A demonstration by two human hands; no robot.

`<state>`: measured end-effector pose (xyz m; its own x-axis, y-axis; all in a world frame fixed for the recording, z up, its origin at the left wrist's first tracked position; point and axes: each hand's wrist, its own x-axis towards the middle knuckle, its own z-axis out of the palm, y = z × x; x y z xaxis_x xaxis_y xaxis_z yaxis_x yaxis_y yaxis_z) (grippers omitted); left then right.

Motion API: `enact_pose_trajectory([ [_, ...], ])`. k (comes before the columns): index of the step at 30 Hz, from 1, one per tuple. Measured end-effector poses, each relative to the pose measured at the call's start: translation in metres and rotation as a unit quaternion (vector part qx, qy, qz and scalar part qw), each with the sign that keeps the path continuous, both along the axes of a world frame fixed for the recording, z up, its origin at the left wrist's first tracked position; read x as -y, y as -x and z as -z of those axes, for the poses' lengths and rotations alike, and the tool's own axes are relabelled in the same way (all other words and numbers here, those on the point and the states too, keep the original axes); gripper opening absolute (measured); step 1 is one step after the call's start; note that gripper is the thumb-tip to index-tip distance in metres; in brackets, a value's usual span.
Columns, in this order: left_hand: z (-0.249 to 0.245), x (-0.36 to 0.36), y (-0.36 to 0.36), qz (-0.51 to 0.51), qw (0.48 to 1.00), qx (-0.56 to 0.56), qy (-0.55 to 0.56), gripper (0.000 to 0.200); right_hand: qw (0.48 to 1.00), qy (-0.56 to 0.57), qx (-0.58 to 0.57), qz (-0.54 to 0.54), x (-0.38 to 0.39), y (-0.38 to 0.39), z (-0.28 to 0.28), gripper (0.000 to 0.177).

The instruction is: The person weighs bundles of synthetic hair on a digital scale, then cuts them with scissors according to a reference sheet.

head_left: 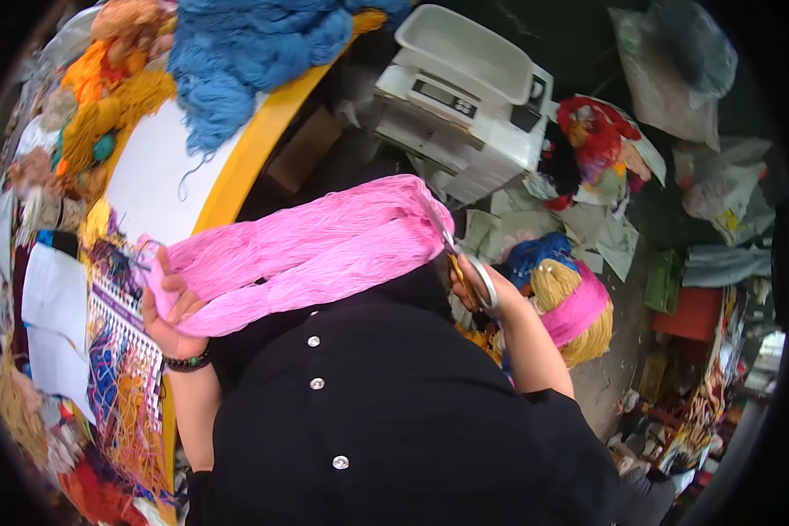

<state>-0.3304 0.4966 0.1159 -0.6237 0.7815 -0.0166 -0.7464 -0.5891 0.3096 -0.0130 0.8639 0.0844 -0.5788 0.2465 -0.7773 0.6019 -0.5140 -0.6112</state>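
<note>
A long skein of pink yarn [298,250] stretches across in front of my body. Its left end is looped over my left hand [174,302], whose fingers are curled around the strands. In my right hand [473,285] is a pair of scissors [480,282] with light-coloured handles. The blades point up and lie against the right end of the skein, partly over the yarn. Whether the blades are apart or together is hard to make out.
On the left, a white table [162,175] with a yellow edge bears blue yarn [254,53], orange yarn [92,74] and a card of coloured thread samples [118,377]. A weighing scale [465,79] stands ahead. To the right lie a beige yarn bundle [579,316] and plastic bags [675,79].
</note>
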Motion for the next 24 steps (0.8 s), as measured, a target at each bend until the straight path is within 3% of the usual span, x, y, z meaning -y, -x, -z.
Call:
enact_pose_trajectory([
  [3, -0.007, -0.008, -0.004, 0.007, 1.0, -0.014, -0.012, 0.06, 0.972, -0.065, -0.074, -0.216, 0.0, 0.015, -0.032, 0.047],
  [6, -0.014, -0.016, -0.006, 0.01, 0.999, -0.034, -0.021, 0.062, 0.896, -0.17, -0.02, -0.411, 0.0, 0.054, -0.068, 0.06],
  [8, -0.019, -0.019, -0.007, 0.013, 0.998, -0.051, -0.016, 0.063, 0.813, -0.331, -0.002, -0.48, 0.002, 0.067, -0.071, 0.065],
  [11, -0.026, -0.019, -0.009, 0.011, 0.999, -0.04, -0.01, 0.064, 0.769, -0.377, 0.059, -0.513, -0.01, 0.063, -0.085, 0.066],
  [12, -0.028, -0.019, -0.01, 0.007, 0.999, -0.039, -0.008, 0.064, 0.782, -0.351, 0.014, -0.515, -0.02, 0.057, -0.083, 0.063],
  [13, -0.032, -0.018, -0.012, 0.011, 0.999, -0.043, -0.014, 0.065, 0.838, -0.277, -0.085, -0.463, -0.025, 0.052, -0.079, 0.061],
  [15, -0.048, -0.02, -0.021, 0.003, 0.999, -0.038, -0.027, 0.067, 0.904, -0.071, -0.239, -0.348, -0.026, 0.055, -0.082, 0.056],
  [17, -0.06, -0.01, -0.023, -0.019, 0.996, -0.071, -0.044, 0.068, 0.891, -0.039, -0.334, -0.306, -0.016, 0.076, -0.073, 0.056],
  [19, -0.066, 0.009, -0.023, -0.066, 0.993, -0.093, -0.029, 0.067, 0.917, -0.023, -0.29, -0.271, 0.007, 0.101, -0.071, 0.055],
  [24, -0.061, 0.074, -0.02, -0.154, 0.986, -0.061, -0.035, 0.062, 0.897, -0.045, -0.203, -0.39, 0.033, 0.149, -0.038, 0.04],
])
